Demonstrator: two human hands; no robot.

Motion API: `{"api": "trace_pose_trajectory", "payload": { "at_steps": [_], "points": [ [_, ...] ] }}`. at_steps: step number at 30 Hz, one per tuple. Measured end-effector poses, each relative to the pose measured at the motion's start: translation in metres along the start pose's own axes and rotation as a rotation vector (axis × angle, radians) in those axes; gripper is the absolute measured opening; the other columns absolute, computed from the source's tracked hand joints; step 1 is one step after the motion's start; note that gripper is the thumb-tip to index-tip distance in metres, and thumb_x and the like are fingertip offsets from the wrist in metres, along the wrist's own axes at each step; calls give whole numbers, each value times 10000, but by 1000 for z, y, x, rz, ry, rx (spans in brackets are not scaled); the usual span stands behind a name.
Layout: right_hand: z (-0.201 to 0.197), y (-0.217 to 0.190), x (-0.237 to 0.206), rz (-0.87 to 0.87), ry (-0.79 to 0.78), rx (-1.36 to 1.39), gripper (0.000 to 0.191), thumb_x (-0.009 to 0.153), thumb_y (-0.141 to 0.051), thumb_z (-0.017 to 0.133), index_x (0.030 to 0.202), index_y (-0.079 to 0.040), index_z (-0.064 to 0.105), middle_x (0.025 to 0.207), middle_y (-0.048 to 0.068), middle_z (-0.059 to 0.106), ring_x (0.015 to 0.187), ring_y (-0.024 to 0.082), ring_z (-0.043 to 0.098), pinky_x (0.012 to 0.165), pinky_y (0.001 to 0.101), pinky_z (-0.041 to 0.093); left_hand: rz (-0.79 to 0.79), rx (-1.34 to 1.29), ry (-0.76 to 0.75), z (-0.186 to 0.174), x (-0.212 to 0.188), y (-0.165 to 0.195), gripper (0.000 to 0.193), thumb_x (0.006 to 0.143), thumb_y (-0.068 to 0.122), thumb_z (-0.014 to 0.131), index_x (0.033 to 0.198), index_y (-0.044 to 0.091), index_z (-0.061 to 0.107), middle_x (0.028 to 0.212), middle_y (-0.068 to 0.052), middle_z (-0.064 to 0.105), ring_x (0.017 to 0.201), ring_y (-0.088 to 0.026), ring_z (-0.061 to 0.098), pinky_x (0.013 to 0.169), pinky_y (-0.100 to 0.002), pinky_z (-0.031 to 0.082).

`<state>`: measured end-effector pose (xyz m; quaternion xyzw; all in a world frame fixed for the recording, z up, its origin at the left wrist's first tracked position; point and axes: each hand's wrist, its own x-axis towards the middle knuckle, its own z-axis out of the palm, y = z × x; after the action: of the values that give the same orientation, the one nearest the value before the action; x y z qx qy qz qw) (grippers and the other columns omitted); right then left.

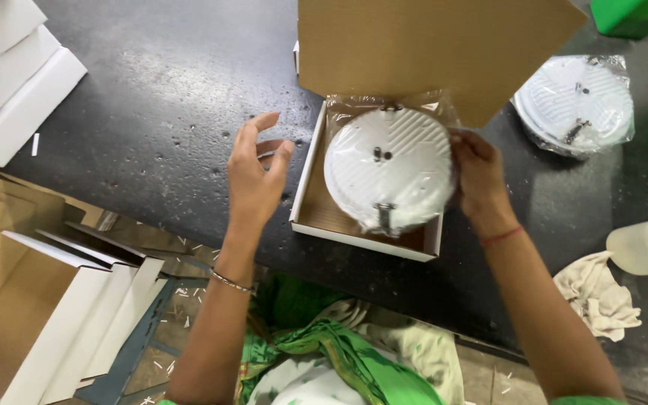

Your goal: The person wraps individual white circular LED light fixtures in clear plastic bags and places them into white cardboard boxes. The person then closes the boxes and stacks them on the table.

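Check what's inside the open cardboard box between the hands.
Inside the open cardboard box: one white round disc in clear plastic wrap, right hand on its edge. Brown box floor shows at the left; anything beneath the disc is hidden.

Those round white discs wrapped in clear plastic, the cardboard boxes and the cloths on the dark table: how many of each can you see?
Round white discs in clear plastic: 2, one in the open box, one at the table's far right.
Open cardboard box on the table: 1.
Crumpled beige cloth: 1.
Total: 4.
The right hand touches the boxed disc; the left hand is open beside the box.
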<state>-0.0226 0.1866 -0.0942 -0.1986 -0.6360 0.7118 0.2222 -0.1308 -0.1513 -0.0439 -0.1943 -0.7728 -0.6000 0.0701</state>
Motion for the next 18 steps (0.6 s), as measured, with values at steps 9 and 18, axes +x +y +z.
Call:
{"api": "trace_pose_trajectory", "payload": {
  "at_steps": [9,18],
  "points": [
    [16,-34,-28,-614,26,-983,125,992,-126,719,1052,-18,741,963,136,732,812,195,688,676,321,534,95,60,-35,24,74,-26,765,897,310,830,1478,29,419,1440,-213,521,1193,-325,642,944,-397,605],
    [-19,-92,40,-785,108,-710,213,1038,8,825,1101,16,622,1050,63,692,926,139,694,825,272,583,363,-68,-144,37,172,-3,366,863,192,872,1147,77,673,1057,-67,797,986,-205,796,837,-364,662]
  ]
}}
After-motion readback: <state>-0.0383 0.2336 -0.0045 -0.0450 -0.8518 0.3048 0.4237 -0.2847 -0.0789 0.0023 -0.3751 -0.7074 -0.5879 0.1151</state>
